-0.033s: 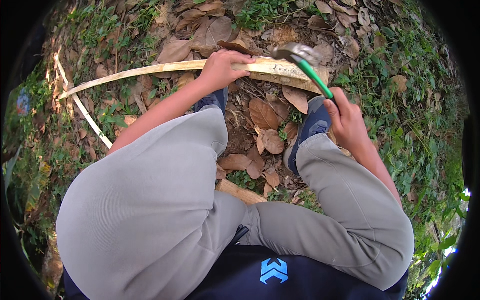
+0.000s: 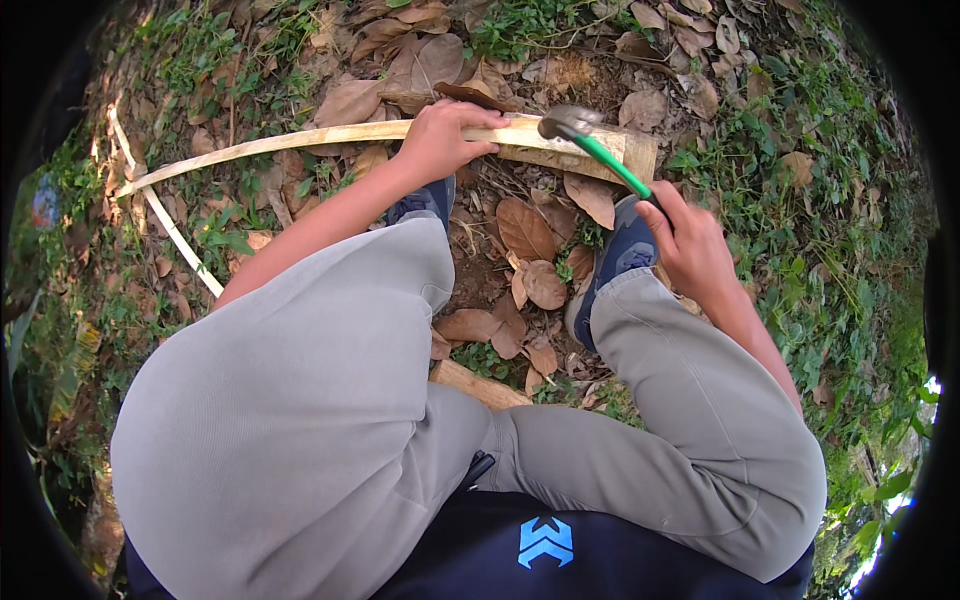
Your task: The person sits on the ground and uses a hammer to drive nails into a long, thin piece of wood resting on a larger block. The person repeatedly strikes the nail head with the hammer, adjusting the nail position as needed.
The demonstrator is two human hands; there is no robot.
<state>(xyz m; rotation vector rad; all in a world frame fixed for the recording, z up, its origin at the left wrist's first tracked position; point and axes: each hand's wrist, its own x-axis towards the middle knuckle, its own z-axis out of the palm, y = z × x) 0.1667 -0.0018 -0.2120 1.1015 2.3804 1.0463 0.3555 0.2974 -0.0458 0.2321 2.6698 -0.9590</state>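
Head view: right hand (image 2: 690, 245) at 3 o'clock, clenched around green-handled hammer (image 2: 598, 150), head over wooden strip (image 2: 330, 138). Left hand (image 2: 440, 140) at 12 o'clock, clamped on strip. Dry leaves (image 2: 525, 228) between blue shoes (image 2: 615, 262).

My head view in soft, even daylight, no hard shadows, blown-out glare at lower right rim, strong fisheye bending, black vignette at corners, motion blur on the grey metal hammer head (image 2: 566, 121), centre sharp.
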